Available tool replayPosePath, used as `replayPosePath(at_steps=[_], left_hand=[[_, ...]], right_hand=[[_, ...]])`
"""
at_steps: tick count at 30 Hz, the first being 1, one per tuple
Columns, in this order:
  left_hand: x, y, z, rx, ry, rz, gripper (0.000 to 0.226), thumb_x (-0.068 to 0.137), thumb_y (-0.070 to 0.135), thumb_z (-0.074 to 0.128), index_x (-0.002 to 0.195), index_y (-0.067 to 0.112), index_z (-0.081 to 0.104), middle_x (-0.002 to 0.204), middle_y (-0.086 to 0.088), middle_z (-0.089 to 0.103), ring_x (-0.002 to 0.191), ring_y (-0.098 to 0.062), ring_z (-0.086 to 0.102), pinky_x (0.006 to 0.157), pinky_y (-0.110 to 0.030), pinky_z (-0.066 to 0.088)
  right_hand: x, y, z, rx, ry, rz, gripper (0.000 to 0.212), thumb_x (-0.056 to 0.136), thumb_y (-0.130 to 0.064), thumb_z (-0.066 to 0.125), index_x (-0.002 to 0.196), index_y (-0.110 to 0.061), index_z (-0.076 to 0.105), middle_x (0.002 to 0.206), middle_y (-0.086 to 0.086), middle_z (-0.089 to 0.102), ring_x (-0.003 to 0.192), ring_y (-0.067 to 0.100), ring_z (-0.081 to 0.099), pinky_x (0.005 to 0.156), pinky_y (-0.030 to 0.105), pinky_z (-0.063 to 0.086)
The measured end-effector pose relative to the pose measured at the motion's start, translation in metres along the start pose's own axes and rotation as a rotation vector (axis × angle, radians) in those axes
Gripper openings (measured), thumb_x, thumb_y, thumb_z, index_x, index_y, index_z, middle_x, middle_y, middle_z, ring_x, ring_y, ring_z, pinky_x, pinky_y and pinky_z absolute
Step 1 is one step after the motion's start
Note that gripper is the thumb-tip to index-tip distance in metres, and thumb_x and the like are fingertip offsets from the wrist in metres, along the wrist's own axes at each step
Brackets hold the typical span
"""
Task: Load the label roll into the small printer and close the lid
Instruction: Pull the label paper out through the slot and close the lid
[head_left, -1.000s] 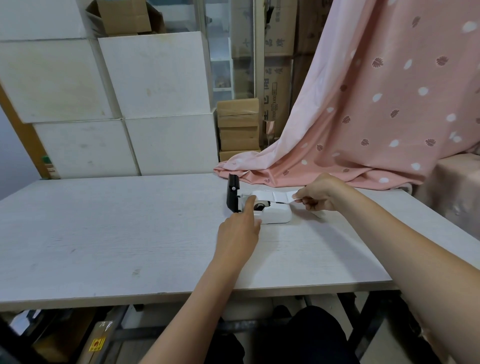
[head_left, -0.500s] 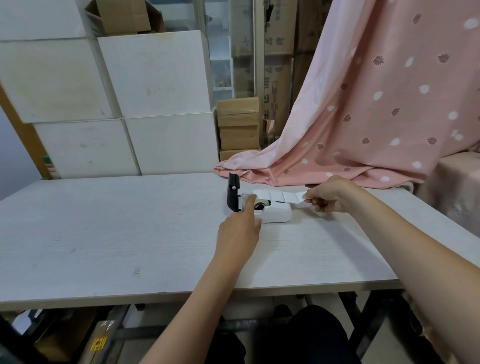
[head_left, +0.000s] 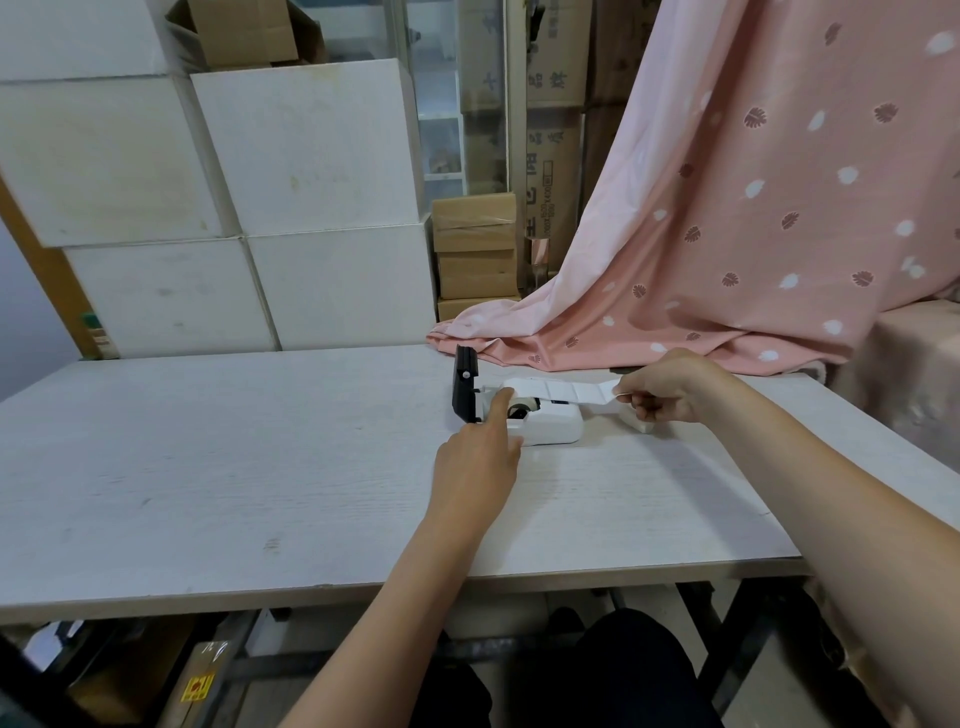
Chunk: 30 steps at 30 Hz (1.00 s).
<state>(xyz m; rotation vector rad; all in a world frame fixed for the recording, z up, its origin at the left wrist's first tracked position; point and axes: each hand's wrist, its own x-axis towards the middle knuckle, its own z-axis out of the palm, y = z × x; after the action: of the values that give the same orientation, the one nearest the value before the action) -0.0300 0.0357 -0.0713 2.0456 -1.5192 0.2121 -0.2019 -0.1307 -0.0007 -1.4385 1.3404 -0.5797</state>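
Looking down from my head camera, I see a wide pale wood-grain table (head_left: 208, 467) with a pink spotted curtain (head_left: 727, 234) draped onto its far edge. Near that far edge sits the small white plastic label printer (head_left: 550, 428), its black hinged lid (head_left: 464, 384) standing upright on the printer's left side. A strip of white paper labels (head_left: 558, 389) runs from the roll seated in the open bay out to the right, so its long axis lies left to right across the printer. My right hand (head_left: 665, 387) pinches the strip's free end (thumb and fingers closed on it), just right of the printer. My left hand (head_left: 480, 457) rests at the printer's near left corner, index finger extended onto the roll, other fingers curled. I judge the left hand nearer the lid, better placed to swing it down.
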Motion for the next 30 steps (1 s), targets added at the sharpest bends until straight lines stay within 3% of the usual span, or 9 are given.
replayPosePath(at_steps=[6,8,10,12,15,17,19,24,30], left_hand=[[0.000,0.000,0.000,-0.007,0.004,0.015,0.052,0.099,0.027,0.052,0.146,0.027,0.031,0.069,-0.002,0.059,0.064,-0.023,0.058,0.060,-0.035,0.050],[-0.001,0.003,-0.004,-0.032,0.028,0.010,0.042,0.099,0.030,0.051,0.139,0.027,0.040,0.066,0.000,0.058,0.064,-0.022,0.058,0.061,-0.036,0.051],[-0.004,0.006,-0.010,-0.115,0.169,-0.022,0.023,0.098,0.034,0.051,0.118,0.024,0.054,0.060,0.001,0.055,0.060,-0.022,0.058,0.060,-0.038,0.052],[-0.006,0.007,-0.015,-0.235,0.388,-0.083,0.015,0.097,0.033,0.050,0.098,0.019,0.056,0.063,0.001,0.056,0.061,-0.020,0.057,0.057,-0.038,0.049],[-0.005,0.001,-0.018,-0.398,0.548,-0.226,0.019,0.096,0.026,0.055,0.114,0.018,0.053,0.098,-0.001,0.059,0.089,-0.014,0.053,0.072,-0.033,0.048],[-0.001,-0.004,-0.015,-0.443,0.443,-0.301,0.048,0.097,0.028,0.055,0.141,0.017,0.041,0.131,-0.003,0.053,0.119,-0.017,0.048,0.095,-0.033,0.047],[0.002,-0.006,-0.011,-0.426,0.310,-0.299,0.063,0.099,0.029,0.052,0.155,0.017,0.026,0.151,-0.004,0.041,0.137,-0.020,0.038,0.109,-0.032,0.035],[0.005,-0.008,-0.003,-0.400,0.226,-0.125,0.064,0.097,0.019,0.052,0.155,0.020,0.025,0.151,-0.002,0.042,0.135,-0.020,0.046,0.107,-0.030,0.040],[0.005,-0.009,0.001,-0.340,0.177,-0.015,0.071,0.093,0.016,0.057,0.156,0.020,0.024,0.155,0.002,0.036,0.137,-0.016,0.038,0.112,-0.032,0.038]], right_hand=[[0.000,0.003,-0.004,0.006,0.024,0.018,0.014,0.089,0.011,0.069,0.080,0.002,0.062,0.069,0.014,0.059,0.056,0.017,0.047,0.057,0.029,0.047],[0.000,0.003,-0.004,0.016,0.028,0.026,0.011,0.088,0.010,0.070,0.082,0.003,0.064,0.070,0.014,0.060,0.056,0.017,0.048,0.057,0.029,0.048],[-0.001,0.003,-0.004,0.031,0.032,0.022,0.010,0.088,0.010,0.070,0.083,0.003,0.064,0.069,0.014,0.060,0.055,0.017,0.048,0.057,0.029,0.048],[-0.003,0.003,-0.004,0.045,0.035,0.009,0.012,0.088,0.010,0.069,0.081,0.003,0.063,0.069,0.014,0.060,0.055,0.017,0.047,0.057,0.029,0.047],[-0.005,0.006,-0.005,0.093,0.035,-0.001,0.010,0.089,0.009,0.069,0.083,0.002,0.063,0.071,0.014,0.061,0.056,0.017,0.047,0.060,0.029,0.048],[-0.006,0.007,-0.005,0.113,0.032,0.000,0.010,0.089,0.008,0.069,0.084,0.002,0.064,0.071,0.013,0.061,0.057,0.016,0.048,0.061,0.029,0.049],[-0.006,0.008,-0.004,0.119,0.026,0.001,0.009,0.090,0.007,0.070,0.084,0.002,0.064,0.072,0.013,0.061,0.057,0.016,0.048,0.061,0.030,0.049],[-0.006,0.010,-0.005,0.124,0.026,0.000,0.010,0.089,0.007,0.070,0.083,0.002,0.064,0.071,0.013,0.060,0.056,0.017,0.048,0.059,0.029,0.049],[-0.009,0.010,-0.003,0.121,0.022,-0.009,0.014,0.089,0.008,0.069,0.079,0.001,0.063,0.068,0.012,0.059,0.056,0.018,0.049,0.059,0.030,0.048]])
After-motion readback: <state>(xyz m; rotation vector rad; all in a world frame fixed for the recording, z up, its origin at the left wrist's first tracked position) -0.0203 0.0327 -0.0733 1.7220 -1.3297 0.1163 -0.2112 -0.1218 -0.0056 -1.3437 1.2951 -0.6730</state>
